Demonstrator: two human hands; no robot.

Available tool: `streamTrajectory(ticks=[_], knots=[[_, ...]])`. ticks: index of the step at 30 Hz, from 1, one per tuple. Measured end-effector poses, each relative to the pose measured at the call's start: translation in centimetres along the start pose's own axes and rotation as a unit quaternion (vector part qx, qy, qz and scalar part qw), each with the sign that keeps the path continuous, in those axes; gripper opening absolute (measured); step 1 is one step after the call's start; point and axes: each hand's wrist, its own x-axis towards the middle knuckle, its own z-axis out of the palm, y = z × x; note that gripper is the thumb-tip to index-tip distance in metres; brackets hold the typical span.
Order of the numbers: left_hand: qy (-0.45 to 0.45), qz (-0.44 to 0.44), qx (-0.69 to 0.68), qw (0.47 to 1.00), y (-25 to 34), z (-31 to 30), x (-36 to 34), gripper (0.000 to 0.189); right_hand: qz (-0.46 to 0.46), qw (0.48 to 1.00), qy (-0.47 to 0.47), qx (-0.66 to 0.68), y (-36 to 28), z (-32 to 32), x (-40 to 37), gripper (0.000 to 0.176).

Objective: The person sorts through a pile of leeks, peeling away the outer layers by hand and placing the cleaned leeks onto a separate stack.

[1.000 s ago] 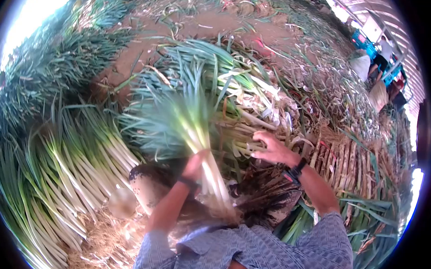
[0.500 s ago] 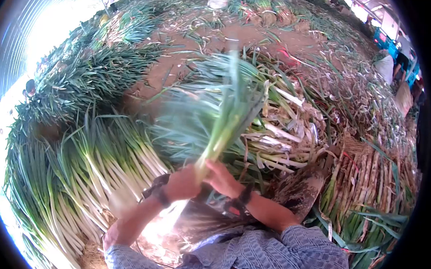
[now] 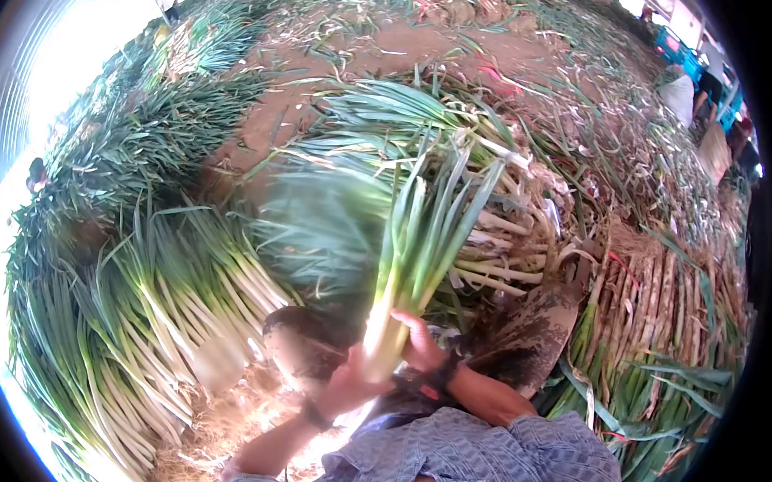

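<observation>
In front of my lap an upright bunch of long green onions (image 3: 424, 234) is held, its leafy tops fanned out and leaning slightly right. My left hand (image 3: 357, 383) is wrapped round the pale lower stalks, a little blurred. Higher up on the right side, my right hand (image 3: 420, 344) grips the same bunch, thumb against the stalks. The root ends are mostly hidden by my hands and arms. Behind the bunch lie loose green onions (image 3: 390, 114) with green leaves pointing left.
Cleaned green onions (image 3: 166, 318) lie in a row on my left, beside a heap of dark leaves (image 3: 143, 139). To my right are untrimmed onions with brownish stalks (image 3: 656, 310). Beyond is bare soil (image 3: 358, 53). People, a white sack (image 3: 678, 100) and blue crates (image 3: 677, 51) stand far right.
Both hands have come down towards my lap with the bunch. My left hand has shifted right and lower. The leafy tops, blurred before, are now sharper and spread wider.
</observation>
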Motion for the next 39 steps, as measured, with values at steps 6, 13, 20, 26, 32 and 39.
streamTrajectory(ticks=[6,13,20,26,32,39], knots=[[0.062,0.133,-0.077,0.986,-5.6,3.5,0.5,0.08,-0.055,0.992,0.011,-0.114,-0.7,4.4,-1.2,0.057],[0.296,0.175,-0.16,0.925,0.8,-9.0,-7.4,0.087,-0.074,0.875,-0.301,-0.373,-0.3,22.4,2.4,0.093],[0.69,0.03,0.022,0.723,-5.5,-31.9,-21.6,0.059,-0.153,0.646,-0.499,-0.557,6.2,30.5,6.8,0.105],[0.612,-0.424,0.184,0.641,-35.7,-32.4,-27.2,0.089,-0.031,0.73,-0.185,-0.658,2.1,11.8,11.7,0.086],[0.464,-0.514,0.125,0.711,-43.0,-31.6,-26.9,0.088,-0.04,0.739,0.104,-0.665,-5.9,-6.4,11.2,0.052],[0.448,-0.479,0.187,0.732,-46.7,-32.7,-28.9,0.104,-0.095,0.598,0.22,-0.765,-14.6,-18.9,8.7,0.021]])
